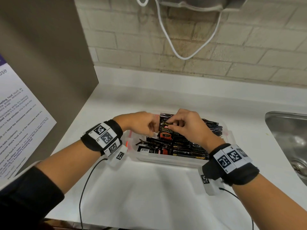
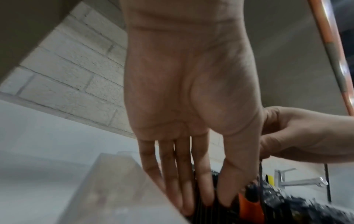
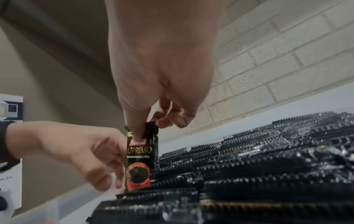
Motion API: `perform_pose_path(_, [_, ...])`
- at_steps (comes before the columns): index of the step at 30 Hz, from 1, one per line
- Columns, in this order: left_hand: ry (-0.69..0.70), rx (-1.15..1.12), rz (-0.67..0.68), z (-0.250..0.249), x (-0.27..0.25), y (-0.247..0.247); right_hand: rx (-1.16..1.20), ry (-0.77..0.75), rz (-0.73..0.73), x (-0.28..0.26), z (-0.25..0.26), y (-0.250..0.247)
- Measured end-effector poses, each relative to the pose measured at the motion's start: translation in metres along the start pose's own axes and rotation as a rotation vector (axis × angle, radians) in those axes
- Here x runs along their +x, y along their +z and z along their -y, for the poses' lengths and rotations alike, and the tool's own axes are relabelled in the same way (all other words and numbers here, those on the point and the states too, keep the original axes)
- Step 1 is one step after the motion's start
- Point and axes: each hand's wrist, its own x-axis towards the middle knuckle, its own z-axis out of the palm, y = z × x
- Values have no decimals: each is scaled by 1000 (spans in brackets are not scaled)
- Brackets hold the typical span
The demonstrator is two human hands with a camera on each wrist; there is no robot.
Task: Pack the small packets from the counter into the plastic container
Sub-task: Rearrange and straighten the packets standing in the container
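Both wrists, each strapped in a black band carrying white coded squares, frame a clear, shallow plastic container on the white counter. Above its left end the right hand pinches the top seam of one small black foil coffee packet between thumb and fingertips, holding it upright with its lower edge down among the packets already inside. Below that pinch, on the packet's left side, the left hand reaches in with straight, relaxed fingers whose tips touch the standing row of packets; whether they also press the held packet I cannot tell. Such a sachet is likely very light and limp, its glossy film rather slippery, so the crimped, serrated seam at the top probably gives the surest purchase, with the flat faces good only for nudging. It is unlikely to break, though a hard squeeze might crease it. Its face is black with gold lettering and a red cup of dark coffee near the bottom. To the right of the grip the black packets stand packed on edge in dense rows, saw-toothed tops upward; nearer the person a few lie flat and loose.
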Motion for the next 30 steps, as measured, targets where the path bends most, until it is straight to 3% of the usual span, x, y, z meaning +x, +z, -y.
perform_pose_path(3, [-39,127,151,1,3,13,-99,-32,69,-1,0,5])
perform_pose_path(6, [-31,160,187,2,9,26,-189,-23,147,-1,0,12])
perform_pose_path(14, [-8,106,-24,5,0,12,-208,-27,176,-2,-3,9])
perform_pose_path(20, [92,14,-193,-2,-13,-6,-228,-14,152,4,2,6])
perform_pose_path(25, [109,-93,-159,-1,-17,-9,-255,1,228,2,0,11])
perform_pose_path(30, [135,-204,-177,4,-18,-10,-250,9,186,1,0,10])
